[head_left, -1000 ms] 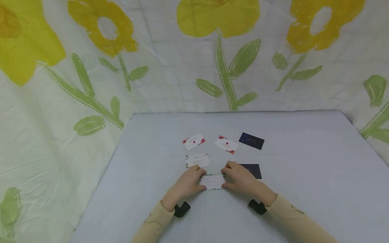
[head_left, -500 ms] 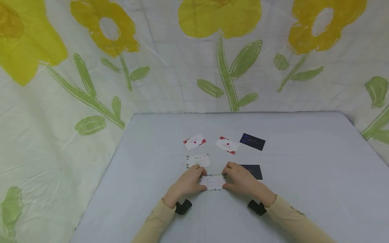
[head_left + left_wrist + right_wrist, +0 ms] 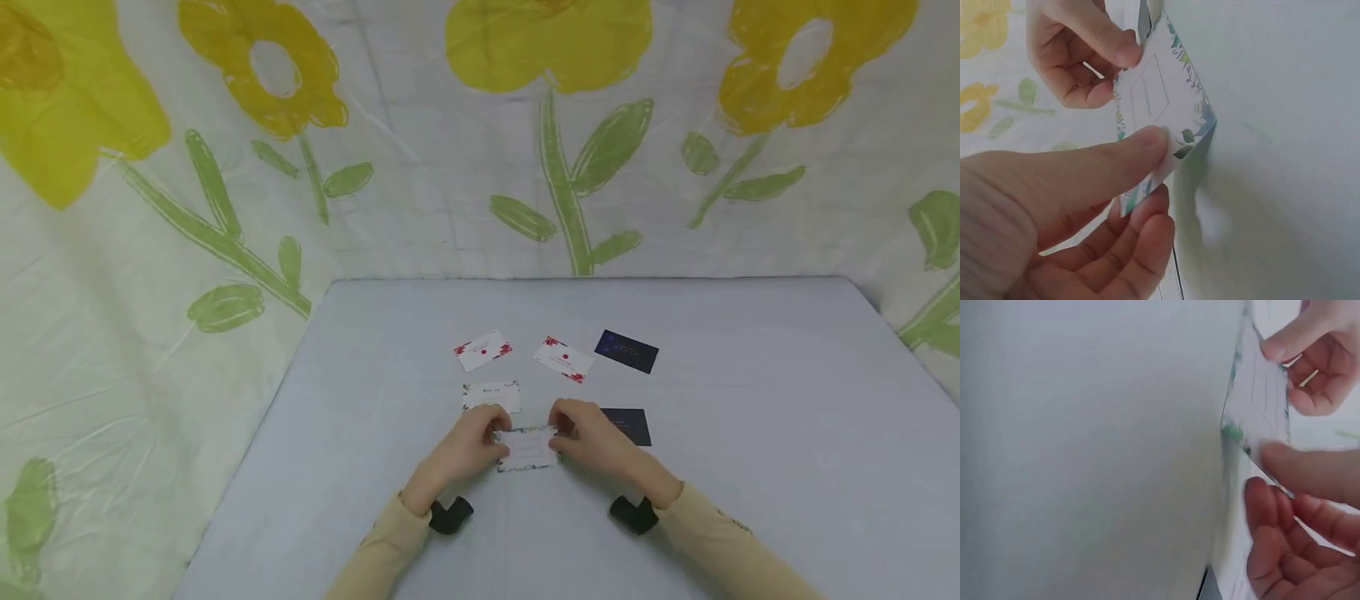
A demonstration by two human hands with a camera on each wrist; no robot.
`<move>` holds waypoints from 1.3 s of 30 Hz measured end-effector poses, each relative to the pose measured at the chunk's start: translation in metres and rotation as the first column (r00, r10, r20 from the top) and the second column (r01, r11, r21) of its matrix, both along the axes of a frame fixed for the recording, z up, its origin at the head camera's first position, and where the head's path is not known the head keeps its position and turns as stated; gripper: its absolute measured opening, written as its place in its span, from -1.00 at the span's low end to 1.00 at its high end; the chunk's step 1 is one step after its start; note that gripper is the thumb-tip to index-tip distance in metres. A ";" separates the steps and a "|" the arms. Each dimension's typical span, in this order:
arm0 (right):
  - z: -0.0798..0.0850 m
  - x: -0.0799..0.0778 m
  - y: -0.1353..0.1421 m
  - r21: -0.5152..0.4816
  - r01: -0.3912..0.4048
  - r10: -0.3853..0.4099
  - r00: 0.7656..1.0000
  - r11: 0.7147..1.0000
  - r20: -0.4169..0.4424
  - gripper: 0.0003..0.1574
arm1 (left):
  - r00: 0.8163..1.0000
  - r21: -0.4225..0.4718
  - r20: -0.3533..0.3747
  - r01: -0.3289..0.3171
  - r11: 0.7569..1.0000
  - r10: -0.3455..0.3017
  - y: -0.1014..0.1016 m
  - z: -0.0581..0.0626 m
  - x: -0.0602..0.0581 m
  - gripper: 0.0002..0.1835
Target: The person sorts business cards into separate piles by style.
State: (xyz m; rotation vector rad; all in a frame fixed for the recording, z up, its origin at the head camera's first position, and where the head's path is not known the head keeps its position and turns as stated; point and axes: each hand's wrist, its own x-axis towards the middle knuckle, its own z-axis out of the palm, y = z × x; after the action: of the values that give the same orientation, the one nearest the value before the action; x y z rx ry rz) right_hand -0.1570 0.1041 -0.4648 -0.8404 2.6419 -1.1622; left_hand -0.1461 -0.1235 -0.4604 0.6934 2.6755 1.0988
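Between my two hands is a white business card point(image 3: 528, 450) with a green leafy border and a thin printed frame in its middle. My left hand point(image 3: 467, 443) pinches its left end, thumb on the face and fingers behind, as the left wrist view shows. At the other end my right hand point(image 3: 597, 437) pinches it the same way. The card point(image 3: 1147, 94) stands tilted, with its lower edge close to the table. Just beyond my left hand lies another leafy white card point(image 3: 491, 393), partly covered by that hand. A black card point(image 3: 630, 427) is partly hidden behind my right hand.
Farther back on the pale tabletop point(image 3: 750, 400) lie two white cards with red flowers, a left one point(image 3: 483, 351) and a middle one point(image 3: 564, 359). Right of them is a dark blue-black card point(image 3: 627, 351). A flower-printed cloth point(image 3: 420, 183) hangs behind the table.
Before, the leafy card lay flat with my fingers at its ends. Now both hands pinch it and have raised it into a tilt. The other cards have stayed in place.
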 end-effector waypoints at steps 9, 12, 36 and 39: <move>0.005 -0.030 -0.022 -0.187 0.118 -0.120 0.993 0.975 0.002 -0.88 | 0.990 0.210 -0.070 -0.107 0.972 0.124 -0.023 0.010 -0.026 -0.87; 0.010 -0.040 -0.032 -0.203 0.164 -0.161 0.986 0.965 0.031 -0.89 | 0.984 0.236 -0.047 -0.158 0.959 0.174 -0.031 0.009 -0.038 -0.86; -0.003 -0.071 -0.060 -0.099 0.235 -0.219 0.964 0.967 0.153 -0.85 | 0.943 0.195 -0.033 -0.319 0.928 0.331 -0.042 -0.011 -0.061 -0.90; -0.005 -0.072 -0.061 -0.081 0.229 -0.218 0.968 0.970 0.128 -0.86 | 0.945 0.169 -0.054 -0.310 0.935 0.323 -0.041 -0.012 -0.060 -0.90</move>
State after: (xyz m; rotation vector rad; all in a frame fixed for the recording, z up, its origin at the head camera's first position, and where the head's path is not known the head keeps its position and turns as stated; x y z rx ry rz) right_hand -0.2289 0.0430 -0.4700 -0.4771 2.6540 -1.3546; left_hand -0.2064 -0.1649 -0.4720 0.3380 2.8623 1.4022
